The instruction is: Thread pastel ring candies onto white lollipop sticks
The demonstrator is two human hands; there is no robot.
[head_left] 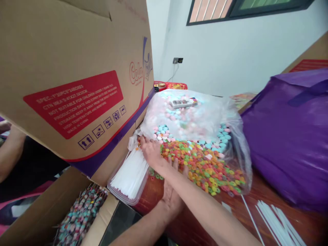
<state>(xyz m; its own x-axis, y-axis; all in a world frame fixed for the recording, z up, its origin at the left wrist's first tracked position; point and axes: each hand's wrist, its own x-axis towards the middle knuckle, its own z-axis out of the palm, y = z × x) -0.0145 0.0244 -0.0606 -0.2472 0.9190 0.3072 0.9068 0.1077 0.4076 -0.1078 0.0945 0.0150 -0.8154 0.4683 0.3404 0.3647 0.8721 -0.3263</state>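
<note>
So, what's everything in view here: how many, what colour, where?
Carton: 1, brown, upper left
Skewers: many, mixed, lower left
Tub: 1, clear, centre left
Sticks: many, white, tub and lower right
Rings: many, multicoloured, centre
Pebbles: many, blue and pink, behind rings
Plastic bag: 1, clear, over pebbles
Packet: 1, grey, on plastic bag
Purple bag: 1, purple, right
Rear box: 1, brown, far right
Table: 1, reddish, underneath
Window: 1, dark, top
Co-worker's arm: 1, bare, left
Left hand: 1, bare, at rings
Right hand: 1, bare, by sticks
</note>
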